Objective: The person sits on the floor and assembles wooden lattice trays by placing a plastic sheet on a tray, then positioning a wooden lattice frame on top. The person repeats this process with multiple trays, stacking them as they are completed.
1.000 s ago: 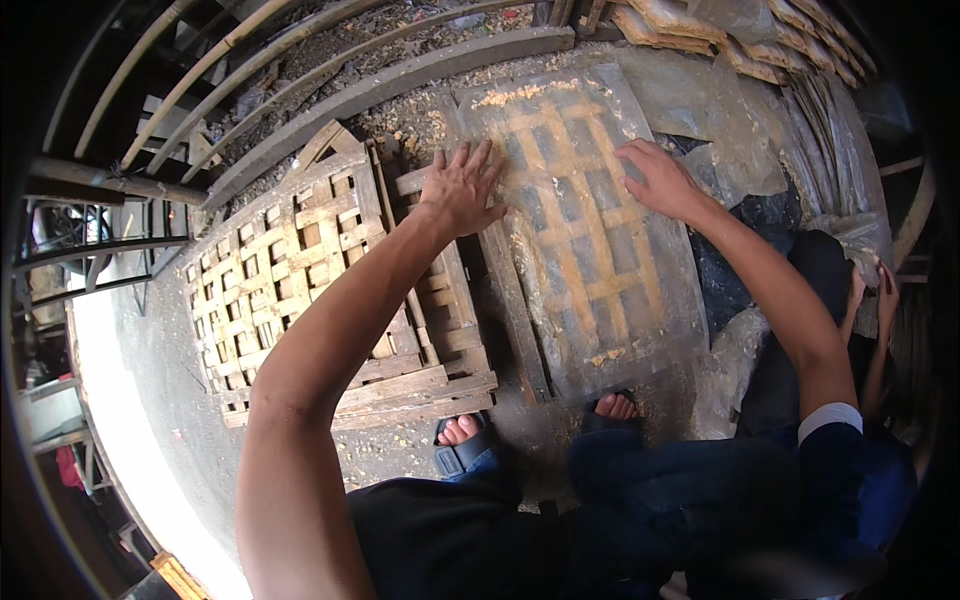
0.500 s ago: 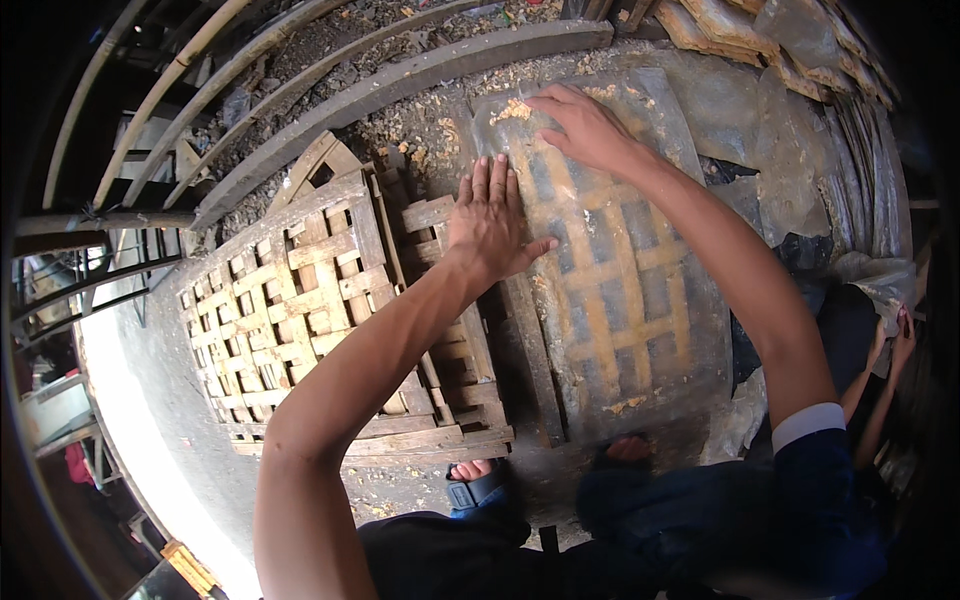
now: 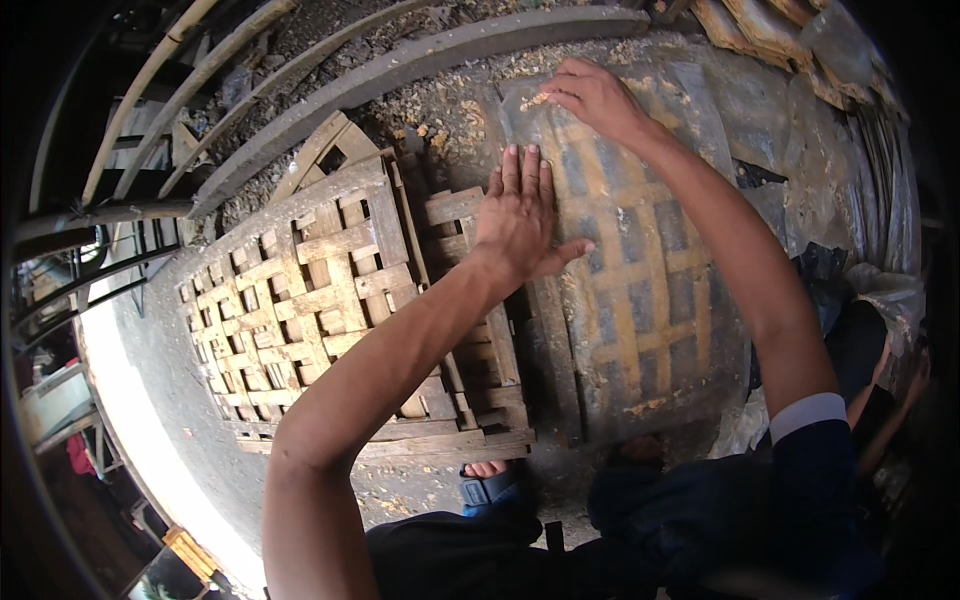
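Fingers (image 3: 512, 172) of the left hand (image 3: 513, 225) are extended, nothing gripped, at the nine o'clock edge of a translucent grey plastic sheet (image 3: 642, 245), laid over a tan lattice (image 3: 655, 338) toward two o'clock in view. At its eleven o'clock, the right hand (image 3: 598, 100) is curled near yellowish crumbs (image 3: 534, 101); whether anything is pinched cannot be told.

The cloudy plastic sheet (image 3: 640, 285) has a dull sheen, the wooden lattice (image 3: 335, 247) a rough, matt finish.
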Motion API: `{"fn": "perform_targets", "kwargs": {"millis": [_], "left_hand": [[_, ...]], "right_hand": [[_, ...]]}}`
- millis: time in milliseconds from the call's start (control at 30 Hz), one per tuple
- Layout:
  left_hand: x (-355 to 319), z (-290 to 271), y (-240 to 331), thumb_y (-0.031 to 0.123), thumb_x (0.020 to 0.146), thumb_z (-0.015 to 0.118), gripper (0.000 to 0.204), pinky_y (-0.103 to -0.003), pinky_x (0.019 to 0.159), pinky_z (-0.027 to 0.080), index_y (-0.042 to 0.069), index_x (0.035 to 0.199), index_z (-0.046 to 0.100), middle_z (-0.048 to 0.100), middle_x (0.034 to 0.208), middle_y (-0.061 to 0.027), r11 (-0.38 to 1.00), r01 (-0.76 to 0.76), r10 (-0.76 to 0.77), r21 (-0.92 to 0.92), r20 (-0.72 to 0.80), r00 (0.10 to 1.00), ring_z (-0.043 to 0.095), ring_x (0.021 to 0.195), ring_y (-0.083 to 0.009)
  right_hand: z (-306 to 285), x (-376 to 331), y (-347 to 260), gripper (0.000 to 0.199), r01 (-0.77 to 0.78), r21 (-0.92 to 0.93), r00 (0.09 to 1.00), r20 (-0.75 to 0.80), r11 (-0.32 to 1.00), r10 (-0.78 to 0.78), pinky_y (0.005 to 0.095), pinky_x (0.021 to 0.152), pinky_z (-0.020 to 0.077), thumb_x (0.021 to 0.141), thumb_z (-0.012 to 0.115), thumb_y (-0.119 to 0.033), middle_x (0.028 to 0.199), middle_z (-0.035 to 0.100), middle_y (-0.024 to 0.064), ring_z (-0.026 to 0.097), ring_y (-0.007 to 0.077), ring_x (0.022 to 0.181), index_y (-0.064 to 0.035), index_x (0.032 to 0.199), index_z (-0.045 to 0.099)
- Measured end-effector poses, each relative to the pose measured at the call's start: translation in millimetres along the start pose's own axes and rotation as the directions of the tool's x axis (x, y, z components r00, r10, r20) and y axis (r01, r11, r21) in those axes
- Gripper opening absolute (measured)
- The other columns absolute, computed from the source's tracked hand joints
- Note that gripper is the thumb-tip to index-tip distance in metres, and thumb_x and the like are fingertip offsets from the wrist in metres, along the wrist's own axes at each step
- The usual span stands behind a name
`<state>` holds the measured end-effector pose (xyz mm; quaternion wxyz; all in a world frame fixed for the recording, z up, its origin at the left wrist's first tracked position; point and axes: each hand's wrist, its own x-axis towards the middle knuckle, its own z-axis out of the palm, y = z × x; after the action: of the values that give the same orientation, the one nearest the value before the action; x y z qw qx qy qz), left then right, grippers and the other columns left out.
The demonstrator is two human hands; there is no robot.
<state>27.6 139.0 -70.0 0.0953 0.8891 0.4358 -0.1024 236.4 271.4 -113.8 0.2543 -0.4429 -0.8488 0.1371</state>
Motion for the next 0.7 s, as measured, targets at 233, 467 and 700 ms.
{"fn": "perform_targets", "kwargs": {"millis": [233, 467, 700], "left_hand": [[-3.5, -4.7, -0.2, 0.084, 0.087, 0.034, 0.116, -0.049, 0.123, 0.018, -0.011, 0.153, 0.022, 0.019, 0.160, -0.0311, 1.000, 0.010, -0.010, 0.000, 0.014, 1.000, 0.012, 0.151, -0.0461], [-1.6, -3.4, 0.1, 0.084, 0.088, 0.032, 0.115, -0.049, 0.123, 0.019, -0.010, 0.153, 0.020, 0.017, 0.161, -0.0308, 1.000, 0.007, -0.008, 0.022, 0.040, 0.999, 0.013, 0.151, -0.0457], [0.5, -7.1, 3.4, 0.084, 0.088, 0.034, 0.115, -0.048, 0.123, 0.017, -0.010, 0.154, 0.020, 0.016, 0.161, -0.0301, 1.000, 0.019, -0.019, 0.004, 0.058, 0.998, 0.010, 0.152, -0.0450]], "right_hand": [[-3.8, 21.7, 12.2, 0.021, -0.230, -0.002, 0.939, -0.262, 0.973, 0.221, 0.0371, 0.078, 0.0537, 0.095, 0.064, -0.015, 0.097, 0.066, 0.0081, 0.067, 0.0253, 0.086, -0.0063, 0.113, 0.067], [-26.6, -3.3, 4.0, 0.044, -0.044, -0.258, 0.981, -0.193, 0.965, -0.007, 0.0393, 0.106, 0.0436, 0.099, 0.060, -0.022, 0.145, 0.053, 0.0107, 0.055, 0.0268, 0.126, -0.0126, 0.142, 0.054], [-37.1, -51.8, 13.6, 0.062, -0.116, -0.638, 0.946, 0.162, 0.761, 0.280, 0.0478, 0.124, 0.0145, 0.105, 0.042, -0.047, 0.165, 0.023, 0.0071, 0.017, 0.0247, 0.153, -0.0154, 0.157, 0.030]]}}
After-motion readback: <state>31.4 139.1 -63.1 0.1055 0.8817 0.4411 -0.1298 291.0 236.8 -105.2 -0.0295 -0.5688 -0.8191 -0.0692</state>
